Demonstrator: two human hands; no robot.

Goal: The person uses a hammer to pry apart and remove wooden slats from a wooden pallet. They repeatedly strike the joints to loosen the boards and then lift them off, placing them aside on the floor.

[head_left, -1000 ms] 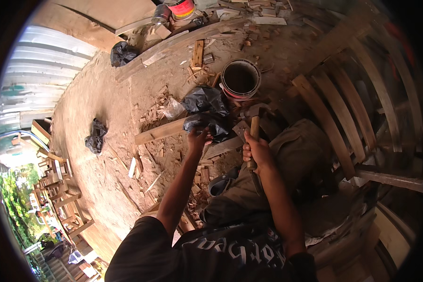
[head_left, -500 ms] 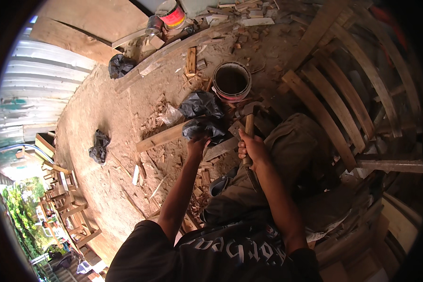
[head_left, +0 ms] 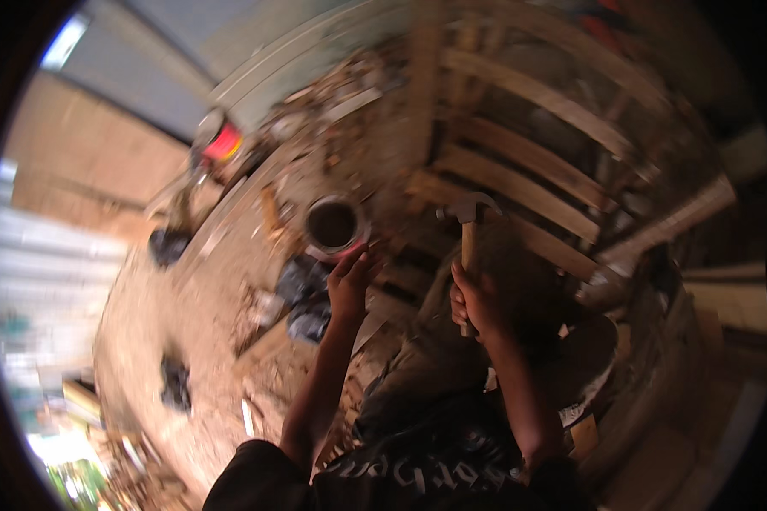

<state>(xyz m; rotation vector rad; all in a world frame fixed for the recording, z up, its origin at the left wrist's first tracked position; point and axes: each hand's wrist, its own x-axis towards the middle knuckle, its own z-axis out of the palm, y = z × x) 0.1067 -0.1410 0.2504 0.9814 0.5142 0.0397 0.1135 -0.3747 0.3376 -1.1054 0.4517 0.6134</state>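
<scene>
A claw hammer (head_left: 469, 243) with a metal head and wooden handle stands upright in my right hand (head_left: 479, 307), fingers wrapped round the lower handle. My left hand (head_left: 349, 285) reaches forward, fingers stretched and apart, just in front of a bucket (head_left: 362, 230) with a dark inside. Whether the fingertips touch the bucket is blurred. Close to the left wrist lie crumpled black plastic bags (head_left: 305, 281), beside a wooden board (head_left: 264, 349) on the dirt floor.
A slatted wooden frame (head_left: 520, 187) stands at the right. Wood scraps (head_left: 341, 94) are heaped along the far wall, near a red-banded can (head_left: 223, 142). Another black bag (head_left: 175, 383) lies on the ground at left, and corrugated metal sheeting (head_left: 47, 289) rises beyond it.
My left hand has left the black bags and moved forward to the bucket. My right hand has raised the hammer, its head now plainly visible. The view has turned to the right.
</scene>
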